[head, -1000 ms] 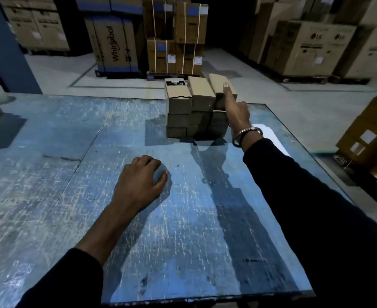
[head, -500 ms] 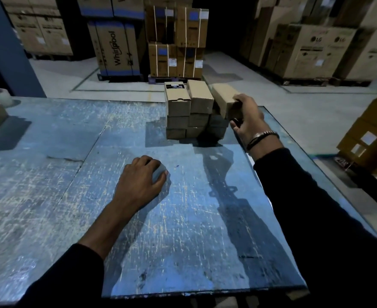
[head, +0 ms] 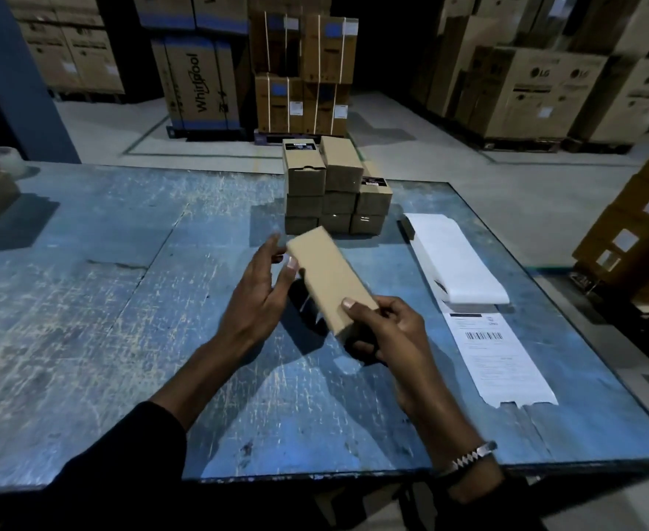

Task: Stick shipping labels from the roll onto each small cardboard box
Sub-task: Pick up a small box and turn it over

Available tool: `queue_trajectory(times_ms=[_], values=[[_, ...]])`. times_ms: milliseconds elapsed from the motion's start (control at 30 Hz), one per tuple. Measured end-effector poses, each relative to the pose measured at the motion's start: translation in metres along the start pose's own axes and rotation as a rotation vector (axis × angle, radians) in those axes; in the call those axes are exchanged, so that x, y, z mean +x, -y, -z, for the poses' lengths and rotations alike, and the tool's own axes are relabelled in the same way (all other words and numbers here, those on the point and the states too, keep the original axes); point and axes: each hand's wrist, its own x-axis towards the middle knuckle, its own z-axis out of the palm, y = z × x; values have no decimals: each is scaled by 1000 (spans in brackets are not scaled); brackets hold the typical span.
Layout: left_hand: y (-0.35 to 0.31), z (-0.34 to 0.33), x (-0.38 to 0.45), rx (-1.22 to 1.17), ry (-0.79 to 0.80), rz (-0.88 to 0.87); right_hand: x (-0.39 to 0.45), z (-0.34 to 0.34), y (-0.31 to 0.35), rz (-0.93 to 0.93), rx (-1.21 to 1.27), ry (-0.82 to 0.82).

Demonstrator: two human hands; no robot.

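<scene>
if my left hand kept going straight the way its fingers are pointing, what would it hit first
Probably the stack of small boxes. The left hand points up and away along the held box, and the stack's lower left box lies just beyond its fingertips. Depth is hard to judge from this one view.

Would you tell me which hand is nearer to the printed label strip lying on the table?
Right. The right hand grips the small box just beside the label strip; the left hand is beyond the box.

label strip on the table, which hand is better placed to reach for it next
Right, probably. The label strip lies right of the right hand, but that hand grips the small box. The left hand, touching the box's far end, could take over holding it.
</scene>
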Motion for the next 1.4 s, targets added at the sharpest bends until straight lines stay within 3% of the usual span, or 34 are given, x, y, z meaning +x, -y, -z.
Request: queue_trajectory(times_ms=[100,300,367,500,600,700,767,833,867,933,1000,1233,1400], values=[[-4,0,0,-168,24,74,4,6,-5,115,-155,-19],[-4,0,-3,-273,87,95,-9,4,-18,485,-536,58],[-2,1,-1,-291,77,145,-15,2,-19,451,-514,128],[-3,-3,0,-319,30,218,-20,1,-11,198,-301,287],[-6,-8,1,-318,-11,259,-18,-3,-15,218,-350,271],[-11,-2,3,-316,-21,242,-12,2,-17,323,-401,262],[-15,6,3,-371,-70,190,-4,10,-17,525,-556,253],[-18,10,1,-393,-54,173,8,15,-23,773,-753,142],[-18,9,-1,-371,-1,170,14,16,-25,788,-742,58],[-12,2,-7,-318,147,159,21,19,-25,673,-603,-25],[-8,-2,-11,-288,242,138,22,22,-23,565,-543,14],[-6,8,-6,-133,391,-10,17,22,-19,529,-600,13],[-4,9,-4,-98,441,-34,15,23,-18,405,-738,117]])
